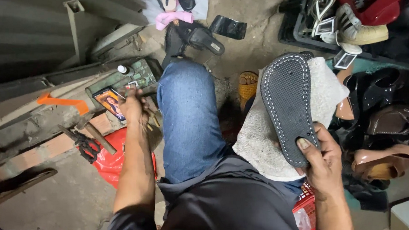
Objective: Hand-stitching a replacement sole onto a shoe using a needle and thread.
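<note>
My right hand (323, 162) grips the heel end of a black shoe sole (288, 103) with white stitching round its edge. The sole lies tread up on a pale towel (259, 142) spread over my right knee. My left hand (133, 107) reaches down to the left of my blue-jeaned leg (187, 118), fingers closed around thin stick-like tools over a green tool tray (140, 75). A phone with a lit screen (110, 102) lies just left of that hand.
A hammer (92, 133) and dark pliers (85, 146) lie near a red plastic bag (109, 163) on the floor at left. Several shoes and sandals are piled at right (384, 116) and in a crate at top right (356, 25). A black sandal (197, 36) lies ahead.
</note>
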